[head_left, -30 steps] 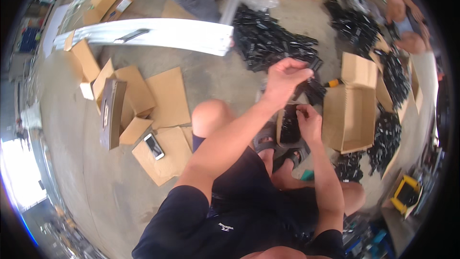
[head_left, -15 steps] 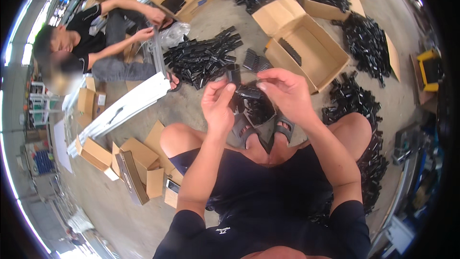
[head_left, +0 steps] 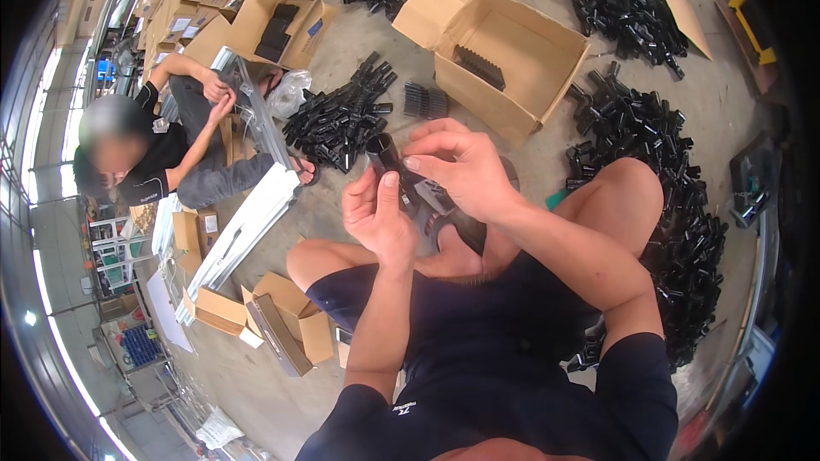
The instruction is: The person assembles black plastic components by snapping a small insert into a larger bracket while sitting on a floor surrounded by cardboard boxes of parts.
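Left hand [head_left: 380, 218] pinching black tube [head_left: 383, 156], right hand [head_left: 461, 169] curled just beside it, can't tell if gripping anything. Open box [head_left: 483, 102] on floor [head_left: 366, 32].

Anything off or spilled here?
Possibly the black parts at right: they lie jumbled on the floor, looking spilled, while the open carton shows one neat row inside. They may be loose on purpose. The left hand's black piece shows no obvious damage.
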A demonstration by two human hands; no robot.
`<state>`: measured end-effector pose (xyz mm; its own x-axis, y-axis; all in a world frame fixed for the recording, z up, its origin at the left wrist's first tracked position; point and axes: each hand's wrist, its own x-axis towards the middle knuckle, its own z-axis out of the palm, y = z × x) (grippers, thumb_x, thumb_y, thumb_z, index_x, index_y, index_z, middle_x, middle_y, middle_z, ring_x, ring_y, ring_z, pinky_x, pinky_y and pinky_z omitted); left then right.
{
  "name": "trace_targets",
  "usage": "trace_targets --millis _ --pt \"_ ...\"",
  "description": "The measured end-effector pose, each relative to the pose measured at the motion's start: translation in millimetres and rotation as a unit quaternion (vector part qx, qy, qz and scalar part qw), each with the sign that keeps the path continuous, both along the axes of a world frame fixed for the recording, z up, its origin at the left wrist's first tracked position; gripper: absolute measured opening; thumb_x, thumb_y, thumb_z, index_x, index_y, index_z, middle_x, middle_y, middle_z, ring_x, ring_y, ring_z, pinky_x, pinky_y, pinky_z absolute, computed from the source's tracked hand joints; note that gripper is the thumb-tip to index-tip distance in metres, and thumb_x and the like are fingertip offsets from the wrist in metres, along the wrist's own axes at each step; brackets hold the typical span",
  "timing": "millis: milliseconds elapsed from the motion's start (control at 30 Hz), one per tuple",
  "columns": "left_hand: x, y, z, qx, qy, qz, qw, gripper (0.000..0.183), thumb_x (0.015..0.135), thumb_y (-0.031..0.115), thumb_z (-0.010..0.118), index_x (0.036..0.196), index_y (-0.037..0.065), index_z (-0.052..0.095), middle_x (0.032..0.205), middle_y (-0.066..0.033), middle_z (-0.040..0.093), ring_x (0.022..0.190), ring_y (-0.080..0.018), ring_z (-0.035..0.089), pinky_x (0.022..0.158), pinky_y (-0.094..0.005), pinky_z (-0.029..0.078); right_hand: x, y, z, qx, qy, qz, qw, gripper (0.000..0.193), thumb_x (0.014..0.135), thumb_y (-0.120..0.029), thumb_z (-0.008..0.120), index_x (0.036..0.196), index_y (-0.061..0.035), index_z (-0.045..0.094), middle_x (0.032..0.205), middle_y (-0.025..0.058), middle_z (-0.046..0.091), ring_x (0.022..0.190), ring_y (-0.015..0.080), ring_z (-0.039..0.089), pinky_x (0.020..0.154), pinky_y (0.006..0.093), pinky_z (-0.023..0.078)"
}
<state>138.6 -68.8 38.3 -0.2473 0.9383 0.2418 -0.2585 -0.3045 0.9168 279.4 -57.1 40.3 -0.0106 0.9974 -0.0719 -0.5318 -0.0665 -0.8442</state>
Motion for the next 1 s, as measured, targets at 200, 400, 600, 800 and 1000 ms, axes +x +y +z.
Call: trace_targets --millis 200,400,600,800,1000 --pt "5.8 -2.3 9.6 0.017 -0.005 -0.006 1.000 0.021 0.093 -0.012 0.065 0.112 -0.004 0.061 0.112 -0.0195 0.073 0.101 -0.0173 0.070 0.093 -0.0299 0.055 2.2 -3.5 17.2 0.014 -0.041 -0.013 0.999 0.012 0.090 0.000 0.074 0.102 0.0014 0.077 0.118 0.0063 0.060 0.099 0.0132 0.065 0.086 0.0273 0.055" --pt "1.4 -6.0 11.0 0.010 0.002 0.003 1.000 0.021 0.093 -0.011 0.066 0.112 -0.004 0.061 0.112 -0.0202 0.073 0.101 -0.0178 0.071 0.094 -0.0302 0.056 0.1 -7.0 25.5 0.033 -0.086 -0.020 0.996 0.010 0.089 -0.003 0.076 0.099 0.0000 0.077 0.113 0.0072 0.063 0.101 0.0158 0.064 0.086 0.0303 0.053" --pt "-10.7 -8.7 2.2 0.020 0.031 -0.007 0.999 0.022 0.098 -0.006 0.061 0.119 -0.002 0.059 0.115 -0.0198 0.071 0.102 -0.0219 0.070 0.091 -0.0345 0.058 2.6 -8.4 35.2 0.204 -0.339 -0.097 0.913 0.011 0.084 -0.006 0.075 0.095 -0.0034 0.075 0.107 0.0093 0.066 0.102 0.0288 0.061 0.089 0.0390 0.049" --pt "-15.3 -15.3 6.9 0.010 0.033 -0.007 0.999 0.020 0.098 -0.005 0.062 0.118 -0.003 0.059 0.114 -0.0192 0.071 0.101 -0.0212 0.070 0.091 -0.0343 0.058 9.9 -4.7 38.9 0.288 -0.459 -0.105 0.834 0.014 0.083 -0.004 0.073 0.097 -0.0046 0.074 0.108 0.0096 0.066 0.101 0.0311 0.060 0.089 0.0408 0.048" --pt "-12.8 -16.3 13.0 0.005 0.016 0.001 1.000 0.019 0.097 -0.006 0.063 0.116 -0.002 0.059 0.112 -0.0182 0.071 0.100 -0.0209 0.070 0.090 -0.0338 0.057 7.4 -6.9 44.5 0.221 -0.376 -0.047 0.899 0.014 0.083 -0.004 0.074 0.097 -0.0047 0.070 0.111 0.0112 0.065 0.103 0.0311 0.061 0.089 0.0396 0.049"
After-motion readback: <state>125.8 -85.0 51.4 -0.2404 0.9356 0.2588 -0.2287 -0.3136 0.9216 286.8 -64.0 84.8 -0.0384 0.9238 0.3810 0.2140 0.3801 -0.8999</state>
